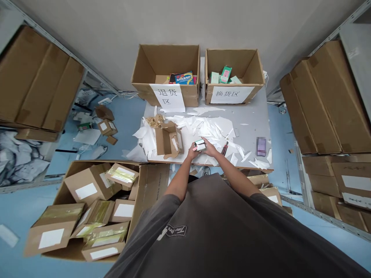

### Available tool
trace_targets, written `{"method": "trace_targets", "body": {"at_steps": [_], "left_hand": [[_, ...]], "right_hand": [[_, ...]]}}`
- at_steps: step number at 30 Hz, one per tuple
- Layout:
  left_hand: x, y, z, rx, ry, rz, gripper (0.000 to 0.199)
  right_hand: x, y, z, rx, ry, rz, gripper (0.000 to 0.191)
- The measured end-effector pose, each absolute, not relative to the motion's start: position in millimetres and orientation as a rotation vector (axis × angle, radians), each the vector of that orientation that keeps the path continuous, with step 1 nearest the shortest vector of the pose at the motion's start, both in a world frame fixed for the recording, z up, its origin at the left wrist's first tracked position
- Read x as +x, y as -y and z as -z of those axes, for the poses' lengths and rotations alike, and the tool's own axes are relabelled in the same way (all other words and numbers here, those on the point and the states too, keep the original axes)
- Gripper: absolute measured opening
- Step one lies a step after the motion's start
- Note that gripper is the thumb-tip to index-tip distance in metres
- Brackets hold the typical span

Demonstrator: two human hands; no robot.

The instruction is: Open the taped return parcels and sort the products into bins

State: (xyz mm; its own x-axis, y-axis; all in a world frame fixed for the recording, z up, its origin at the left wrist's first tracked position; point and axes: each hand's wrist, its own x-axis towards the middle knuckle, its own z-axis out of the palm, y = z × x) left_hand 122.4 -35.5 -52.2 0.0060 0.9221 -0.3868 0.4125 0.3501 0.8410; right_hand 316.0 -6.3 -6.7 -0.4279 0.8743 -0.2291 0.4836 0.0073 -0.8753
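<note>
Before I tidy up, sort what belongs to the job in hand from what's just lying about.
Likely in the job:
small box, in the left hand and right hand
open carton
labelled boxes
sealed parcels

Lying about, it seems:
white paper scraps
crumpled brown paper
small cartons on the floor

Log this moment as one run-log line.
left hand: holds small product box; right hand: holds same box; left of hands: open cardboard carton; on table: white paper scraps

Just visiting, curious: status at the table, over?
Left fingers and right fingers holding small box. Open carton to its left. Paper scraps strewn on table.
</note>
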Motion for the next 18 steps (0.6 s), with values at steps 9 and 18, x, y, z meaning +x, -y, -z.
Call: {"method": "trace_targets", "body": {"at_steps": [9, 18], "left_hand": [[98.8, 82.5, 19.4, 1.242, -1.859, -0.378, 0.122], [110.6, 36.3, -51.8, 1.905, -1.772, -0.445, 0.055]], "right_hand": [[313.1, -8.2, 8.7, -1.372, 2.068, -1.281, 0.074], [306.4, -12.0, 10.8, -1.331, 2.044, -1.255, 0.072]]}}
